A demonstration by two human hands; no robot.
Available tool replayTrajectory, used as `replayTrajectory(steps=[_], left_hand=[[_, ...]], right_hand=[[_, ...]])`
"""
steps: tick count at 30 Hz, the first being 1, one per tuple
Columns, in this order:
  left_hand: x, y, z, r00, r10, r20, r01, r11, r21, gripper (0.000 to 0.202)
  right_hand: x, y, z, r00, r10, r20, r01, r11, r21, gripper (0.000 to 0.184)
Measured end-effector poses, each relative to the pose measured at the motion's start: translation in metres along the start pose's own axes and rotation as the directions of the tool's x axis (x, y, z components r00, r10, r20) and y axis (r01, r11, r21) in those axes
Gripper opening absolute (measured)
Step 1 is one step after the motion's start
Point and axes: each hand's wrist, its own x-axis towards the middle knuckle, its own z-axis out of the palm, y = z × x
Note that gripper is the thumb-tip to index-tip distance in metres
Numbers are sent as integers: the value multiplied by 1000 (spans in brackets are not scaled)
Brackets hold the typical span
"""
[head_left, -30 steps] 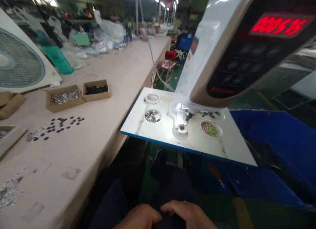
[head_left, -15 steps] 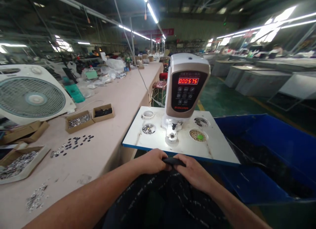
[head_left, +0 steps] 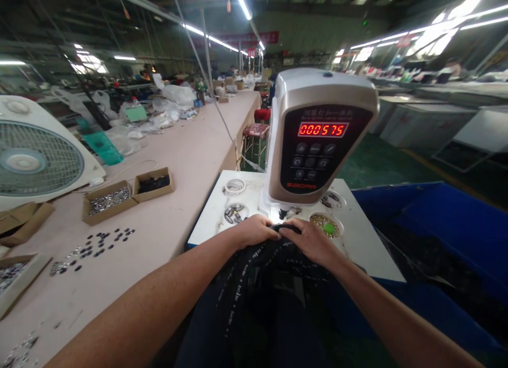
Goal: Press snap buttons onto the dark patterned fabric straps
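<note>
A dark garment (head_left: 242,275) with white printed lettering hangs from both my hands over my lap. My left hand (head_left: 256,230) pinches its folded black edge on one side. On the other side my right hand (head_left: 309,238) grips the same edge, fingers closed on it. The edge lies at the foot of a snap press machine (head_left: 313,146) with a red lit display reading 000575. My fingers and the cloth hide the machine's lower die. Just above them its dark upper punch (head_left: 282,213) shows.
The machine's white table (head_left: 206,214) has round wells with metal parts; one holds brass-coloured pieces (head_left: 323,225) and a green disc. A long bench (head_left: 159,220) on the left bears boxes of fasteners (head_left: 109,199), loose snaps (head_left: 99,244) and a fan (head_left: 35,156). A blue bin (head_left: 444,220) stands right.
Both hands have moved forward with the garment's edge, from in front of the white table to the machine's lower die. The view has come closer to the machine. The display still reads 000575.
</note>
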Motion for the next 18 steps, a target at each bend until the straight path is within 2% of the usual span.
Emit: replayTrajectory(steps=[6, 9, 13, 18], left_hand=[[16, 0, -2, 998, 68, -11, -68, 998, 2, 12], [21, -2, -3, 998, 64, -18, -64, 998, -9, 13], [26, -3, -5, 998, 54, -29, -55, 998, -27, 15], [30, -3, -8, 995, 47, -84, -46, 999, 19, 15]], right_hand=[[16, 7, -3, 998, 12, -56, -11, 1000, 17, 29], [23, 14, -1, 998, 18, -67, -17, 1000, 22, 28], [32, 25, 2, 997, -6, -73, 16, 991, 134, 25], [38, 30, 4, 997, 19, -71, -7, 985, 174, 21]])
